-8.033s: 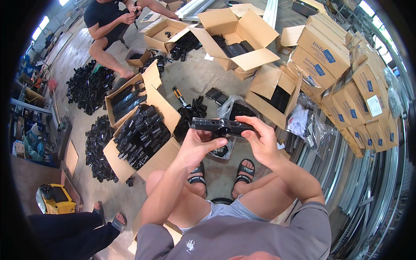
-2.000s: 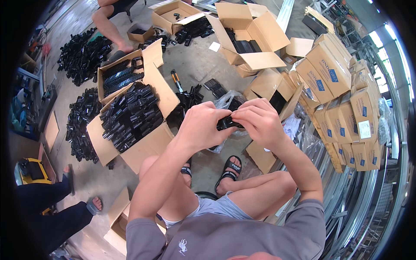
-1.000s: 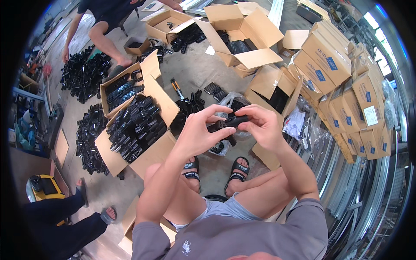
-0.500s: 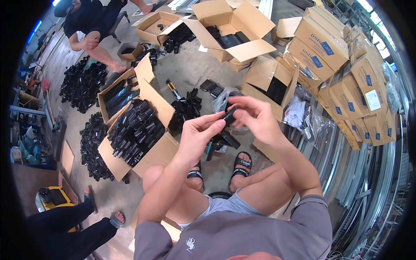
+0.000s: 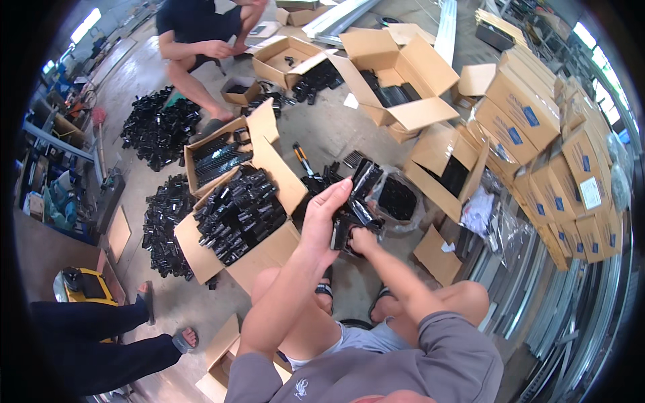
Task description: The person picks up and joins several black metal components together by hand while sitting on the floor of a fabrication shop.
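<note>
In front of my knees my left hand point(image 5: 327, 213) is raised, its fingers closed on a glossy black part point(image 5: 367, 176) that looks like a short tube or bracket. Lower and to the right, my right hand point(image 5: 363, 240) is curled against a cluster of dark pieces point(image 5: 357, 218); what its fingers grip is hidden. Just beyond the hands, a clear plastic bag point(image 5: 398, 196) holds small black bits. Loose black parts and an orange-and-black hand tool point(image 5: 302, 158) lie on the floor past my left hand.
At left stand an open carton heaped with black parts point(image 5: 240, 213) and floor piles point(image 5: 161, 127). Open cartons point(image 5: 423, 74) sit ahead; stacked cartons point(image 5: 517, 111) and metal profiles point(image 5: 531, 316) line the right. One person point(image 5: 201, 40) sits far left; another's legs point(image 5: 114, 336) show lower left.
My hands have moved apart: the right dropped toward my knees, while the left stays up with a black part. The plastic bag is now in plain sight. The whole view has shifted.
</note>
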Tool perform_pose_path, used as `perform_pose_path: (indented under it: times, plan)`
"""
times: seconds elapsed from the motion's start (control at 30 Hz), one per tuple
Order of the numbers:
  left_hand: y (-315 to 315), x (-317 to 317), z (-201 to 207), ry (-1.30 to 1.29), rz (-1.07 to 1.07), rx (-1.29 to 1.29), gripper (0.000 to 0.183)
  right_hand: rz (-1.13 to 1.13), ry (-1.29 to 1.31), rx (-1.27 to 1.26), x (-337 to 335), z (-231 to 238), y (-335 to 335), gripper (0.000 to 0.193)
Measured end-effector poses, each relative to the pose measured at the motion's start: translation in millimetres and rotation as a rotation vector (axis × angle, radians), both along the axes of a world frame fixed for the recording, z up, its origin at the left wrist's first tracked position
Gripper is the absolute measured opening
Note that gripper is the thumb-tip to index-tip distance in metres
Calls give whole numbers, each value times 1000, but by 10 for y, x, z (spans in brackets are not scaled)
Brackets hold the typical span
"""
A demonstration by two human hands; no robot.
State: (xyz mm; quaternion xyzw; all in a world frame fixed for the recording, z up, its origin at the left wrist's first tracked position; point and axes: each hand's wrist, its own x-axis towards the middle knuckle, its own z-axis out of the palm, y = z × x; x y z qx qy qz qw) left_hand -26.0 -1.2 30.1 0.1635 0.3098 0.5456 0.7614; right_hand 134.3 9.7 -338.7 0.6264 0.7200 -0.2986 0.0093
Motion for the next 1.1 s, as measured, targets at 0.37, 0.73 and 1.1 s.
perform_pose_path:
  times: [0.37, 0.73, 1.1]
  plan:
    - [110, 20, 93, -140, -22, -115, 43, -236, -41, -188, 140, -86, -201, 30]
    - [51, -67, 104, -100, 48, 66, 33, -514, 307, 130, -24, 219, -167, 13]
    - [40, -92, 45, 169, 200, 254, 30, -650, 1494, 218, -184, 3344, -89, 19]
